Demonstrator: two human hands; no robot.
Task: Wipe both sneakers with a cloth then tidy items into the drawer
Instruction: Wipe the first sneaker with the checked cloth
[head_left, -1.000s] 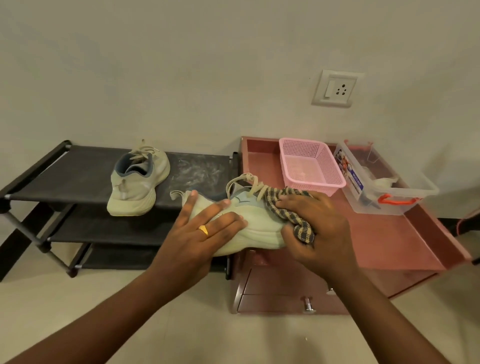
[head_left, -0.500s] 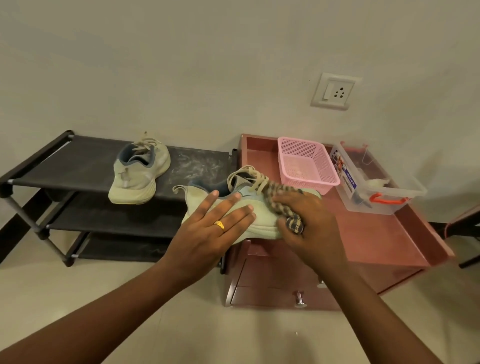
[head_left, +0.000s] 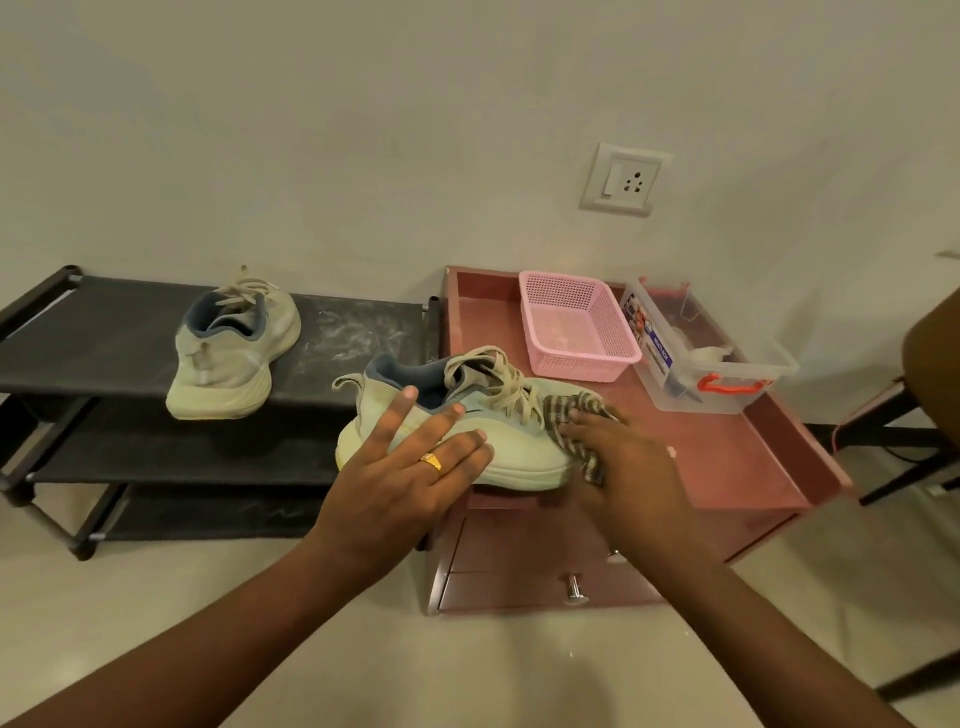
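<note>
A pale green sneaker (head_left: 519, 457) lies on its side at the front left corner of the reddish-brown drawer unit (head_left: 727, 457). My left hand (head_left: 410, 467) lies flat on its heel side with fingers spread, holding it down. My right hand (head_left: 623, 457) presses a checked cloth (head_left: 563, 410) against the toe end. The second sneaker (head_left: 234, 358) stands on the top shelf of the black shoe rack (head_left: 104, 343). The drawer front with a metal knob (head_left: 574, 590) is shut.
A pink mesh basket (head_left: 576, 327) and a clear plastic box (head_left: 711, 374) with an orange handle stand at the back of the drawer unit top. A wall socket (head_left: 626, 179) is above. A dark chair (head_left: 930, 364) is at the right edge.
My right hand slid the cloth along the sneaker toward the toe. My left hand shifted a little toward the heel. The view pulled back slightly.
</note>
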